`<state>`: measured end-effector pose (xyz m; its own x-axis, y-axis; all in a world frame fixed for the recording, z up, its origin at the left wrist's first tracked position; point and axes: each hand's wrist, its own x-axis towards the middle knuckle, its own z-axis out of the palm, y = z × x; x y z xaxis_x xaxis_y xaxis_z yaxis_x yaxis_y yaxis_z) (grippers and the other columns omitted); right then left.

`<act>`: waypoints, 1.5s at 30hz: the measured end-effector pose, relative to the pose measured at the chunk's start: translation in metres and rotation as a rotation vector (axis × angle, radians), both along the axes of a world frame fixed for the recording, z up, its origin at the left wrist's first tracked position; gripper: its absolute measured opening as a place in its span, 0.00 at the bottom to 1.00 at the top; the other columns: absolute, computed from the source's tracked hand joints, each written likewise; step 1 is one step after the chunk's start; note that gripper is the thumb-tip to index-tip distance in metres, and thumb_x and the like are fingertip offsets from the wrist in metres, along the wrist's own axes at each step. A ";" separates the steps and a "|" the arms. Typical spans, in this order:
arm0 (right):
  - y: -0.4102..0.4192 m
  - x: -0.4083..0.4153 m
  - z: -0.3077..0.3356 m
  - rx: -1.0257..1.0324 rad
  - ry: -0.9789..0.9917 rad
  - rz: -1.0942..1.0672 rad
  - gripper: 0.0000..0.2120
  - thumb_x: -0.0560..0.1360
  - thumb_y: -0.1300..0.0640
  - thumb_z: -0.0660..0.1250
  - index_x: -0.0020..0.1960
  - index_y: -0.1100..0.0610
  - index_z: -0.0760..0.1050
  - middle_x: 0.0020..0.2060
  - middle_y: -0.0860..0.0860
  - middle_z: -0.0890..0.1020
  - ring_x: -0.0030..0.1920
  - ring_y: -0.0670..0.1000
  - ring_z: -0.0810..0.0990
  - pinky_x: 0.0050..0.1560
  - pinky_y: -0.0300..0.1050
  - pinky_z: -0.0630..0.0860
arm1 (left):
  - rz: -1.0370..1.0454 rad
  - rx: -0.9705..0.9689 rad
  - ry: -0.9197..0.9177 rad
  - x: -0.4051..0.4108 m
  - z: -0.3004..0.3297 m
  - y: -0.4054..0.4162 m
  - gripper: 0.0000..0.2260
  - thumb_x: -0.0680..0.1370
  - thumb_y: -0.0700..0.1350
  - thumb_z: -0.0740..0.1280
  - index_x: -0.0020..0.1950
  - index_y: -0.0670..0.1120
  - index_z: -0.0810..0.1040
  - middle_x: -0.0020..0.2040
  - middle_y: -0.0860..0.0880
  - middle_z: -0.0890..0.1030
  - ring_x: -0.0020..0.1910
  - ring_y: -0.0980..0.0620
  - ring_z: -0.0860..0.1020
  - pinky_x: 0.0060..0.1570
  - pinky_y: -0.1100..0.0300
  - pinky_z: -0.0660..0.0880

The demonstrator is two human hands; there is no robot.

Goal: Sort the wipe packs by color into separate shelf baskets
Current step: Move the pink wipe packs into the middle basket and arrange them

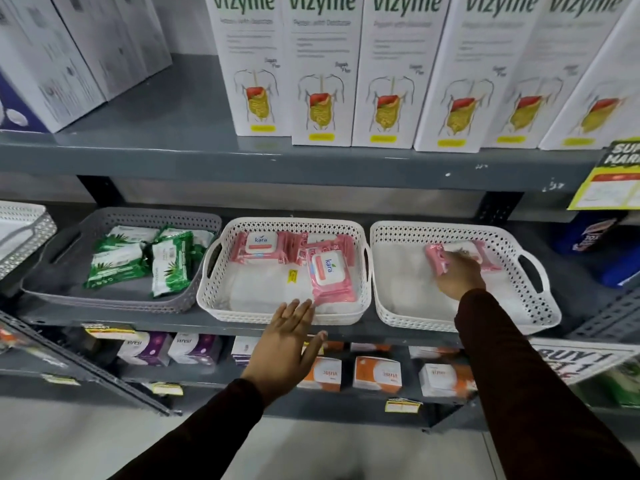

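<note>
Three baskets (460, 233), four green packs (114, 261), right hand (459, 277) on pink pack (437, 257)

Bright even overhead light, soft shadows under the shelves, wide-angle bending at edges, slight motion blur throughout

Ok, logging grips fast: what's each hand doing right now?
Left hand: open, flat, holding nothing, in front of the middle basket.
Right hand: closed on a pink pack in the right basket.
</note>
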<state>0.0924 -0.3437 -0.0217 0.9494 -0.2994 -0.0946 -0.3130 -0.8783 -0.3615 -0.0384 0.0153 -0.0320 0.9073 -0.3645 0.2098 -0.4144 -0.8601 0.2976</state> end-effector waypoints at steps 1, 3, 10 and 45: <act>0.005 -0.005 0.002 -0.020 -0.007 0.021 0.22 0.75 0.54 0.61 0.69 0.54 0.69 0.61 0.62 0.75 0.63 0.65 0.73 0.61 0.63 0.75 | 0.004 0.008 -0.008 -0.001 -0.001 0.000 0.32 0.82 0.62 0.45 0.73 0.41 0.70 0.72 0.43 0.71 0.73 0.44 0.67 0.74 0.49 0.58; 0.008 -0.008 0.006 -0.014 -0.059 -0.004 0.19 0.77 0.53 0.61 0.67 0.54 0.71 0.61 0.62 0.76 0.63 0.64 0.74 0.61 0.62 0.75 | 0.013 0.014 0.003 -0.002 -0.001 -0.004 0.33 0.82 0.62 0.45 0.73 0.40 0.69 0.73 0.43 0.71 0.74 0.44 0.65 0.74 0.49 0.58; -0.026 0.015 0.010 0.126 -0.029 -0.204 0.26 0.74 0.48 0.64 0.71 0.50 0.66 0.72 0.59 0.69 0.70 0.63 0.68 0.68 0.64 0.67 | -0.050 0.068 0.003 -0.001 0.001 -0.026 0.33 0.81 0.63 0.44 0.76 0.41 0.65 0.75 0.43 0.66 0.76 0.44 0.62 0.76 0.50 0.53; 0.232 -0.032 0.045 0.432 -0.339 0.383 0.26 0.61 0.48 0.79 0.56 0.46 0.74 0.55 0.48 0.82 0.51 0.51 0.81 0.45 0.50 0.81 | -0.047 0.016 -0.137 0.003 -0.017 0.112 0.24 0.82 0.51 0.59 0.75 0.42 0.67 0.75 0.47 0.66 0.75 0.47 0.64 0.74 0.49 0.60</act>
